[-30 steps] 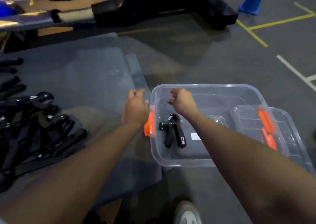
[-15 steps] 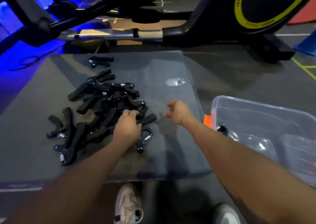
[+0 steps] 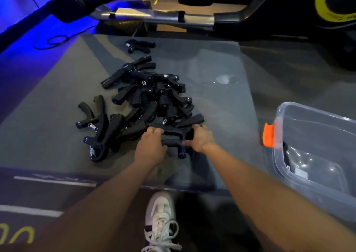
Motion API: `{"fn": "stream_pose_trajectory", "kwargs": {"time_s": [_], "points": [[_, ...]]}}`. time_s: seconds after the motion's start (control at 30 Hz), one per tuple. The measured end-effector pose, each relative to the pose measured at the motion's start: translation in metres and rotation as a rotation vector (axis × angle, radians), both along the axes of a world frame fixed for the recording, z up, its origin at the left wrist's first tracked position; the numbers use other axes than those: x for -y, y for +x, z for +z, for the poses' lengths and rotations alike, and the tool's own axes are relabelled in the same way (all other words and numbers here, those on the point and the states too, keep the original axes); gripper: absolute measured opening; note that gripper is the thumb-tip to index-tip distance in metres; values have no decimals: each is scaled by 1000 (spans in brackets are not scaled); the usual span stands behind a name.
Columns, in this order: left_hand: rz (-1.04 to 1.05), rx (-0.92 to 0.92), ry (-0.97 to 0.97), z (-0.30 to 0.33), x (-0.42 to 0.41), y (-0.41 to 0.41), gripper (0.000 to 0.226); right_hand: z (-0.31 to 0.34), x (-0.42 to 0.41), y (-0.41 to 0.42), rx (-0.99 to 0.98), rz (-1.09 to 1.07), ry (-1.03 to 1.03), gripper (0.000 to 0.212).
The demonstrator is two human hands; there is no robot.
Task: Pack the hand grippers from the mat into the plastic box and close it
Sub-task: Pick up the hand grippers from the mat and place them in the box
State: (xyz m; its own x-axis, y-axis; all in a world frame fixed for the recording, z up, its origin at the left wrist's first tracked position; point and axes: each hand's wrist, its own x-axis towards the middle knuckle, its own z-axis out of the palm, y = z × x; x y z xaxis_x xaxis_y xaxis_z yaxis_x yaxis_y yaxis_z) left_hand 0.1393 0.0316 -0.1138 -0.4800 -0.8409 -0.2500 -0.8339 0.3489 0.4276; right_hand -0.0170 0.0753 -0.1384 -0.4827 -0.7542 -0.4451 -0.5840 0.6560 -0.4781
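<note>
A pile of black hand grippers (image 3: 146, 101) lies on the grey mat (image 3: 212, 63). One more hand gripper (image 3: 139, 45) sits apart at the far side. At the pile's near edge, my left hand (image 3: 151, 145) and my right hand (image 3: 199, 138) both close on one black hand gripper (image 3: 174, 143). The clear plastic box (image 3: 316, 155) with an orange latch (image 3: 268, 135) stands on the floor right of the mat, lid off, with one hand gripper partly visible inside.
An exercise bike (image 3: 289, 11) with a yellow-rimmed wheel stands behind the mat. A cable (image 3: 54, 41) lies on the blue-lit floor at far left. My white shoe (image 3: 160, 221) is at the mat's near edge. White floor lines run at the lower left.
My view swung from the box to the mat. Both hands left the box, moved to the pile, and my right hand has now joined the left on a hand gripper.
</note>
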Motion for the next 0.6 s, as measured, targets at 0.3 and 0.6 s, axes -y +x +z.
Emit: {"fn": "stream_pose_trajectory", "kwargs": {"time_s": [0.3, 0.6], "points": [[18, -65, -35, 4, -5, -6, 48, -2, 3, 4, 348, -143, -93, 63], [-217, -142, -158, 54, -12, -30, 45, 70, -44, -35, 514, -111, -304, 30]]}}
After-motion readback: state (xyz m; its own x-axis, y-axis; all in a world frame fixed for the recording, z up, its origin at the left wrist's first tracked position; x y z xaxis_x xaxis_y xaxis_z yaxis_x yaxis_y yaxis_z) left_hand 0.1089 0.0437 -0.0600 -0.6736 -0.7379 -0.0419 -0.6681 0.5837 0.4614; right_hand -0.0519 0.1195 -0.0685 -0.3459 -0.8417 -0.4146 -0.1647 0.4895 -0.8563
